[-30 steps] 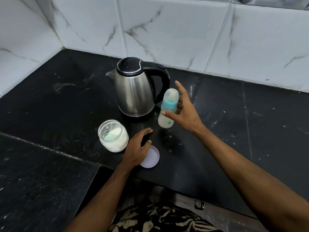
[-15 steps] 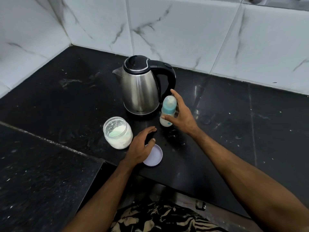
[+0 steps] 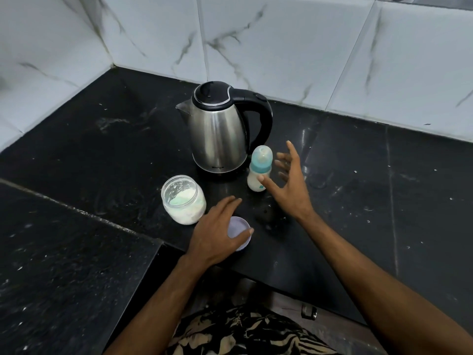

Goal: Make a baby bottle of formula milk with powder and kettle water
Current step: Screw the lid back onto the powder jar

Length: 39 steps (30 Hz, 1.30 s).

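Presently, head view: baby bottle [image 3: 259, 170] upright on the counter [image 3: 358, 188], capped, milky inside, just beside the kettle [image 3: 220, 129] and well back from the front edge. Right hand [image 3: 289, 185] spread open, thumb at the bottle's side, gripping nothing. Left hand [image 3: 217, 234] flat on the jar lid [image 3: 240, 235], fingers loosely straight. Powder jar [image 3: 183, 199] uncovered. Risk: a sideways knock from the right hand could topple the bottle. Kettle contents hidden (lid shut); bottle's level hard to read.
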Motion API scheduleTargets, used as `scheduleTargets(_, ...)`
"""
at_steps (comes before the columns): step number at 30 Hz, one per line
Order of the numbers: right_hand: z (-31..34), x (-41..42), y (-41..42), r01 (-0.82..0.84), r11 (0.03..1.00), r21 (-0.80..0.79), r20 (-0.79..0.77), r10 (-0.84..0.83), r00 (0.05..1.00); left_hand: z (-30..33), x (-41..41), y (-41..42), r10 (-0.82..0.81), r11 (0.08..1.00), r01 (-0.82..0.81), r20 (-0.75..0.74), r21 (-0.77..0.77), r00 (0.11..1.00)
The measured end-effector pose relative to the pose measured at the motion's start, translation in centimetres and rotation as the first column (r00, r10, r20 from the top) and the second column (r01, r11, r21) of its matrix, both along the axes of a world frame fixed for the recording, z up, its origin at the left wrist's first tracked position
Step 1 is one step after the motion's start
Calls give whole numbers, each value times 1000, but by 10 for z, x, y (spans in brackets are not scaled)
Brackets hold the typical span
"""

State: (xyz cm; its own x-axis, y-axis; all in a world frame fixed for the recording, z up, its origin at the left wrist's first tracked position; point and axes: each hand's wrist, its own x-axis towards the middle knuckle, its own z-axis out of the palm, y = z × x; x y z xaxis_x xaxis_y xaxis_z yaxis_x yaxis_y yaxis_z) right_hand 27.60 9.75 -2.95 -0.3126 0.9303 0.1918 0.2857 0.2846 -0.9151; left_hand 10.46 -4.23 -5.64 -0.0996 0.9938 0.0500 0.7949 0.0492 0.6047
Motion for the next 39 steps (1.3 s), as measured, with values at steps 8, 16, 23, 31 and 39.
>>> scheduleTargets(8,-16,5,-60,89,994,-67,-98,-96,991,-10,5,-8,-85,996,68,-291,-65,953)
scheduleTargets(16,-8,3,-86,-249,955,-162,-59,243,968,17,11,-7,329,942,-191,874,-277,358)
scheduleTargets(23,7,-30,-88,-413,910,42,220,394,892,30,6,-17,292,948,-126,956,-294,-33)
scheduleTargets(31,50,-53,-59,-504,856,114,365,436,822,14,-35,-55,369,925,-239,850,-296,377)
scheduleTargets(39,89,-119,-28,-750,661,37,630,567,531,7,-79,-63,438,830,-556,562,47,701)
